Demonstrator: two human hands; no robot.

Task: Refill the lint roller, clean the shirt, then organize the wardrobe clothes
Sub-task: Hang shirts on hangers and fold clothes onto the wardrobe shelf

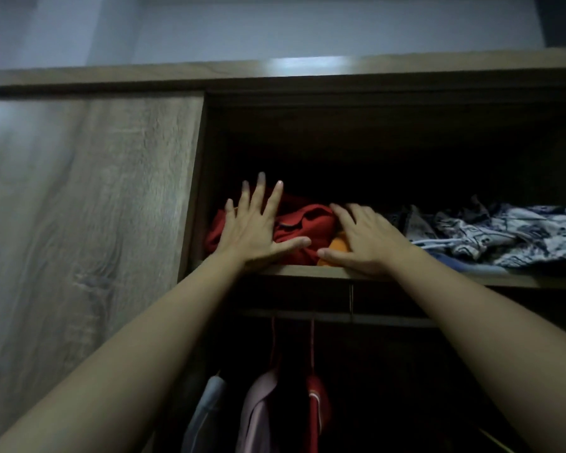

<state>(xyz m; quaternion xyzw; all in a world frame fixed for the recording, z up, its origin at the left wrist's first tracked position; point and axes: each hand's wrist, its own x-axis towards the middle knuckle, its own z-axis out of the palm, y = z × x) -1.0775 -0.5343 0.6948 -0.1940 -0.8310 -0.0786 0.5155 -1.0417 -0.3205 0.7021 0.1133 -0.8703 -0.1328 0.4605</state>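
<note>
Both arms reach up to the wardrobe's top shelf [307, 272]. A bundle of red clothing [307, 223] lies at the shelf's left end, with an orange piece [337, 246] beside it. My left hand [255, 228] lies flat on the red bundle's left side, fingers straight and spread. My right hand [365, 241] rests over the orange piece and the right side of the red bundle, its fingers bent slightly forward and holding nothing that I can see. No lint roller is in view.
Crumpled blue-and-white patterned clothes [490, 233] fill the shelf's right part. A closed wooden door [89, 243] stands at left. Below the shelf, a rail [389, 320] carries hanging garments: light blue [209, 407], pink [258, 413] and red [316, 407].
</note>
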